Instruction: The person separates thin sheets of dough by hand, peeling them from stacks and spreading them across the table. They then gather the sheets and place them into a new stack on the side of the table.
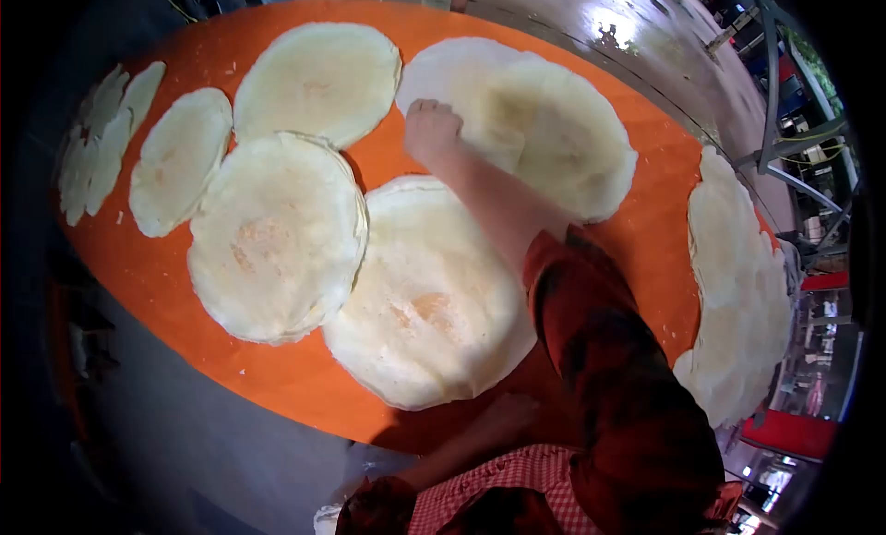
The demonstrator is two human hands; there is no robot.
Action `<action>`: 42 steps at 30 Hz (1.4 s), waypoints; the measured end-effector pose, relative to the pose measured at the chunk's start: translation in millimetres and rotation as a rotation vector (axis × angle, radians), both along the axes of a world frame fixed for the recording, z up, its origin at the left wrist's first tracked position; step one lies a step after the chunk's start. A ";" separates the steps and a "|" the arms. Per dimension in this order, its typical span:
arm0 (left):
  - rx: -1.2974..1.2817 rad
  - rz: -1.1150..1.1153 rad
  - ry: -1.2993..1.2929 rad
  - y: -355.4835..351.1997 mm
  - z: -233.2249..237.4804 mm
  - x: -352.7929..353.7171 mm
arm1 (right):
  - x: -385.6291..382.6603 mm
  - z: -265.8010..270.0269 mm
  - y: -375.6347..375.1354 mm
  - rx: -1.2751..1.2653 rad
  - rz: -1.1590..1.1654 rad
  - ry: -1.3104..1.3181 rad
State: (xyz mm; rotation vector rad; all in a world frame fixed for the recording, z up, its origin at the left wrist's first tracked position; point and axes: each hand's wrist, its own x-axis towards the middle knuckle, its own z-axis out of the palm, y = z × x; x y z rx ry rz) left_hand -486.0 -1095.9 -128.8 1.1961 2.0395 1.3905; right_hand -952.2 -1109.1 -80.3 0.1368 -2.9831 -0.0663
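My right hand point(434, 132) was at the left edge of the thin round sheet point(563, 138), out on the far side of the orange table point(660, 249). Knuckles bent, fingertips hidden, so couldn't tell if they'd clamped the rim. Left hand point(512, 420), low and dim: couldn't tell either. Gentle, slow handling seemed smartest; that sheet probably tore easily.
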 end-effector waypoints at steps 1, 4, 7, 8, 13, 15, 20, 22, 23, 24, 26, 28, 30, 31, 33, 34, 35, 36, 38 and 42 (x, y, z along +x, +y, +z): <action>-0.041 -0.082 -0.054 1.8 0.9 1.8 | -0.1 0.8 4.2 0.028 0.038 -0.094; 0.059 -0.043 0.007 -9.2 19.6 -10.3 | 2.9 39.4 20.6 0.167 0.147 -0.070; 0.069 -0.043 -0.069 -16.7 35.7 -17.2 | -34.3 13.4 94.8 -0.306 0.294 0.557; 0.136 0.011 -0.074 -14.9 22.7 -8.6 | -26.5 33.8 122.7 -0.461 0.099 0.427; 0.069 0.016 0.009 -10.8 11.7 -2.0 | 73.7 93.6 270.7 -1.464 -0.719 0.171; 0.036 0.006 0.008 -10.0 13.6 -2.3 | 118.0 72.2 306.1 -1.540 -0.912 0.178; -0.031 0.008 -0.017 -10.2 25.4 -4.1 | 169.9 23.9 342.2 -1.607 -0.989 0.037; -0.052 0.029 0.008 -8.7 31.6 -5.0 | 167.1 17.7 353.8 -1.755 -0.986 0.089; -0.061 0.044 0.021 -7.2 35.0 -5.4 | 163.7 16.1 359.1 -1.827 -0.982 0.113; -0.076 0.047 0.020 -5.9 38.5 -5.4 | 162.5 22.1 361.1 -1.856 -1.005 0.033; -0.096 0.056 0.024 -2.1 44.0 -7.8 | 156.2 14.6 379.3 -1.939 -1.045 -0.091; -0.141 0.060 0.048 0.4 42.3 -4.7 | 145.1 6.6 389.6 -2.022 -1.048 -0.165; -0.174 0.073 0.064 1.9 40.7 -1.8 | 133.5 -5.8 383.3 -2.112 -1.030 -0.195; -0.182 0.079 0.069 1.8 40.8 -0.8 | 131.0 -10.7 378.3 -2.157 -0.925 -0.163; -0.192 0.086 0.074 1.9 40.5 0.6 | 127.1 -10.6 368.2 -2.227 -0.709 -0.090; -0.193 0.093 0.076 2.7 39.7 1.2 | 122.1 -1.4 369.9 -2.089 -0.600 -0.082; -0.194 0.099 0.079 2.7 39.1 1.7 | 111.6 12.9 375.7 -1.949 -0.493 -0.070; -0.196 0.103 0.093 2.3 39.8 2.0 | 102.5 35.9 379.2 -1.805 -0.392 -0.055; -0.193 0.098 0.121 1.6 41.6 1.5 | 83.4 112.5 380.8 -1.585 -0.303 -0.035; -0.181 0.069 0.122 0.9 42.4 1.9 | 49.2 242.9 352.5 -1.329 0.102 0.070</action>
